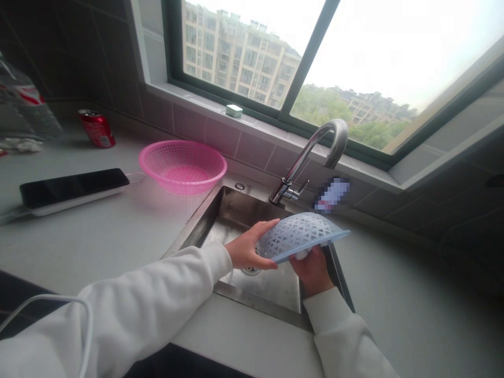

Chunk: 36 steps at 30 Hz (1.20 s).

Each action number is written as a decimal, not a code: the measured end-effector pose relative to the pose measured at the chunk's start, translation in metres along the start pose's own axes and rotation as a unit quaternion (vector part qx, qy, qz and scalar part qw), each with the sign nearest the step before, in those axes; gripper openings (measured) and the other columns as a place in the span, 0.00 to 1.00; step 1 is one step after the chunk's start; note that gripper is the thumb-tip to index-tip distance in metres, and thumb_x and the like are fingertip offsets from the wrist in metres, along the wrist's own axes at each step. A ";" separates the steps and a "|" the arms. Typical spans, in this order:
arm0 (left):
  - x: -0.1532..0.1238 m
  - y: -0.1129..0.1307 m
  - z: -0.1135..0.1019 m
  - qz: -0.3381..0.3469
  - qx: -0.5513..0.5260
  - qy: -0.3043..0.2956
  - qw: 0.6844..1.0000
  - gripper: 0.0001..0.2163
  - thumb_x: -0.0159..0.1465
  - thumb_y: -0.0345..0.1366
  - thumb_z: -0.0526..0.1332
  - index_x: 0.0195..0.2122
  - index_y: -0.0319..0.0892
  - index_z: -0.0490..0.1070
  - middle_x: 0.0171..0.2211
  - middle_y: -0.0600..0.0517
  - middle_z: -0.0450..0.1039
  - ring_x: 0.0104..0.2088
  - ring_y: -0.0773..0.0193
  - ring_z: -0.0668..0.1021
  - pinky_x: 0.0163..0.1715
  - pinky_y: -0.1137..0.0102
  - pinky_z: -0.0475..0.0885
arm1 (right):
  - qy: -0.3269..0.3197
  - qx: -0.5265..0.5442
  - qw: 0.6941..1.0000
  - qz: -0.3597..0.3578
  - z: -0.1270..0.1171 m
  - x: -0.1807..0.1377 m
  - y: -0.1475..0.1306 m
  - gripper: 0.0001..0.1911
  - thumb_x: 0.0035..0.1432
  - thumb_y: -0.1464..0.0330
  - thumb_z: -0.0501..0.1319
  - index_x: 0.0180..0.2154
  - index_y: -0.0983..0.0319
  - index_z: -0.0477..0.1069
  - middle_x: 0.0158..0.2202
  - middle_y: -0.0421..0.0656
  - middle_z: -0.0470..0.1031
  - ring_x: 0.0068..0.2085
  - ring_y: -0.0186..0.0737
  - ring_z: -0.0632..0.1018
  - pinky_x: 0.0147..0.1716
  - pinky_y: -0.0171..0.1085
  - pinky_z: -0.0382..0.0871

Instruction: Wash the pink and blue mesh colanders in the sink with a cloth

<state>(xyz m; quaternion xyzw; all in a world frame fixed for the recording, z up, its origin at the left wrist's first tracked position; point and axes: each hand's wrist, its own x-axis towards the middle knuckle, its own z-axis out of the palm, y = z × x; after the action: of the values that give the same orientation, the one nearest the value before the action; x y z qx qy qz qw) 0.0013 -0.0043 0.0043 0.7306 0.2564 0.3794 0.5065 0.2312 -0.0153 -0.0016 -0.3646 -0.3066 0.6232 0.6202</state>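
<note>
A light blue colander (pixel 303 233) with a pattern of small holes is tipped over the steel sink (pixel 271 307), its rounded outside facing up. My left hand (pixel 252 247) grips it at the left, thumb by the rim and fingers behind the wall. Beneath the rim, my right hand (pixel 313 270) reaches into the hollow side, and its fingertips are hidden there. A small white thing (pixel 303 254), possibly a sponge or cloth, shows at those fingers. Behind the colander stands the chrome faucet (pixel 299 163); I cannot see water running from it.
A pink plastic basket (pixel 183 173) sits left of the sink. Farther left are a red can (pixel 96 128), a black-topped device (pixel 74 189) with a cable, and a clear bottle (pixel 29 102). A blurred-out item (pixel 333 195) stands right of the faucet. A small box (pixel 233 111) rests on the windowsill.
</note>
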 end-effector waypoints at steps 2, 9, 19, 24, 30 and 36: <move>0.000 0.000 0.001 0.001 0.000 0.001 1.000 0.55 0.48 0.47 0.77 0.74 0.48 0.52 0.71 0.40 0.56 0.71 0.39 0.62 0.72 0.47 0.57 | -0.013 -0.015 1.000 -0.010 0.003 -0.002 0.005 0.21 0.45 0.57 0.78 0.41 0.52 0.80 0.44 0.38 0.86 0.50 0.49 0.84 0.54 0.50 0.80; 0.001 -0.002 -0.002 0.005 0.007 0.006 1.000 0.57 0.48 0.50 0.78 0.75 0.48 0.50 0.73 0.40 0.53 0.74 0.37 0.57 0.74 0.47 0.50 | 0.004 -0.018 0.999 -0.035 0.000 0.000 0.008 0.23 0.45 0.61 0.78 0.45 0.52 0.79 0.46 0.40 0.86 0.51 0.52 0.84 0.51 0.53 0.81; 0.000 -0.003 0.002 -0.024 -0.017 0.023 0.999 0.54 0.46 0.45 0.79 0.73 0.51 0.56 0.70 0.41 0.58 0.70 0.37 0.63 0.70 0.45 0.57 | 0.005 -0.033 0.999 -0.028 0.008 -0.005 0.008 0.24 0.42 0.61 0.80 0.43 0.54 0.79 0.44 0.40 0.86 0.49 0.50 0.84 0.53 0.50 0.80; 0.001 -0.001 0.000 0.000 0.015 0.030 0.999 0.53 0.46 0.45 0.79 0.72 0.52 0.57 0.68 0.42 0.59 0.69 0.38 0.64 0.71 0.45 0.56 | 0.011 -0.017 0.999 -0.050 0.007 -0.003 0.007 0.24 0.45 0.62 0.78 0.46 0.53 0.79 0.44 0.39 0.86 0.49 0.50 0.84 0.54 0.51 0.80; 0.000 -0.001 0.002 0.014 0.040 0.035 0.998 0.56 0.42 0.44 0.81 0.71 0.52 0.57 0.66 0.42 0.60 0.67 0.37 0.64 0.70 0.43 0.57 | 0.001 -0.013 1.000 -0.020 0.008 -0.001 0.003 0.22 0.46 0.57 0.77 0.44 0.55 0.80 0.46 0.40 0.86 0.49 0.49 0.84 0.52 0.49 0.81; 0.000 -0.002 0.003 0.022 0.046 0.038 0.998 0.57 0.41 0.46 0.82 0.71 0.51 0.57 0.66 0.41 0.59 0.68 0.37 0.63 0.71 0.43 0.54 | -0.016 -0.050 0.998 -0.020 0.019 -0.006 0.010 0.26 0.41 0.56 0.80 0.43 0.56 0.82 0.45 0.43 0.87 0.46 0.52 0.85 0.55 0.54 0.79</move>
<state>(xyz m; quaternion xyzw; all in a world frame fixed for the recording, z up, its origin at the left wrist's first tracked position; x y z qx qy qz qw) 0.0042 -0.0049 0.0015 0.7437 0.2770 0.4055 0.4536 0.2099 -0.0203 0.0012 -0.3791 -0.3546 0.6001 0.6086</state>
